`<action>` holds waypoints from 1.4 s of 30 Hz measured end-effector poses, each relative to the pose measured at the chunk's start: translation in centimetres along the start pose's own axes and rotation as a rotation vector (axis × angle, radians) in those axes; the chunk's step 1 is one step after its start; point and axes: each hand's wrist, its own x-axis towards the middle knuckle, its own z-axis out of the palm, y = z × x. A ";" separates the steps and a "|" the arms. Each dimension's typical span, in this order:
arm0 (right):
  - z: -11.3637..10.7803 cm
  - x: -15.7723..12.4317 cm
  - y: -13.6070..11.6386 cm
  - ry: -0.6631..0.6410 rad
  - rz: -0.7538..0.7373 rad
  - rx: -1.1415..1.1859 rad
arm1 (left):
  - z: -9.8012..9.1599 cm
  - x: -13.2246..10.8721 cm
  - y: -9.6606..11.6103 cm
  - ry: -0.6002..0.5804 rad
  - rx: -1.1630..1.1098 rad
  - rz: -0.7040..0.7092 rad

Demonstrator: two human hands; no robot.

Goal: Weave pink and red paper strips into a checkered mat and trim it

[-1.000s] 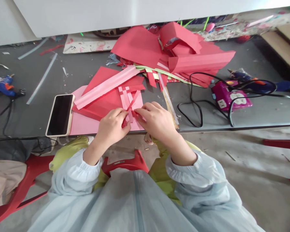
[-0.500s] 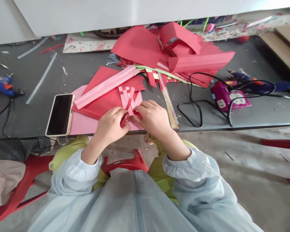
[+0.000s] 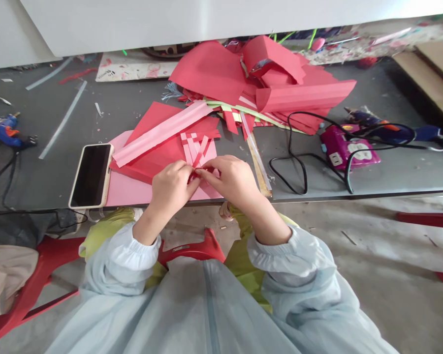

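Observation:
My left hand (image 3: 173, 186) and my right hand (image 3: 232, 178) meet over the near edge of the table, fingertips pinched together on a red paper strip (image 3: 201, 151). The strip slants across a piece of woven pink and red paper strips (image 3: 189, 142), whose near part my fingers hide. Under and beside this work lie a red paper sheet (image 3: 147, 147) and a larger pink sheet (image 3: 120, 189). A folded pink paper strip (image 3: 162, 132) rests across the red sheet.
A phone (image 3: 91, 176) lies left of the papers. Behind them is a heap of red paper (image 3: 210, 69). To the right sit a purple power socket box (image 3: 349, 147) with a looping black cable and a blue glue gun (image 3: 387, 125). Another blue glue gun (image 3: 3, 129) is at far left.
My hands have drawn closer together, the left shifting right, and their fingertips now meet on the red strip. The strip's upper end has tilted further right.

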 end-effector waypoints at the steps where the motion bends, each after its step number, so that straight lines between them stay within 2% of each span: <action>1: 0.0 0.0 -0.1 0.006 0.005 0.019 | 0.0 0.0 0.1 0.003 0.014 0.005; 9: -1.2 0.5 0.0 0.119 -0.037 0.135 | 0.1 0.0 0.2 0.013 0.029 0.018; 16: -0.6 1.5 0.2 0.081 -0.088 0.223 | 0.1 0.0 0.1 0.016 0.050 0.013; 20: -0.4 2.2 0.8 0.086 -0.004 0.264 | 0.3 0.1 0.1 0.037 0.036 -0.008; 29: -0.7 2.4 1.7 0.024 0.183 0.442 | -0.4 0.6 0.0 -0.006 -0.116 -0.120; 36: -0.5 2.1 1.7 0.041 0.142 0.497 | -0.5 0.7 -0.1 -0.009 -0.156 -0.138; 42: -0.6 1.8 1.7 -0.009 0.094 0.477 | -0.4 0.7 -0.2 -0.002 -0.168 -0.140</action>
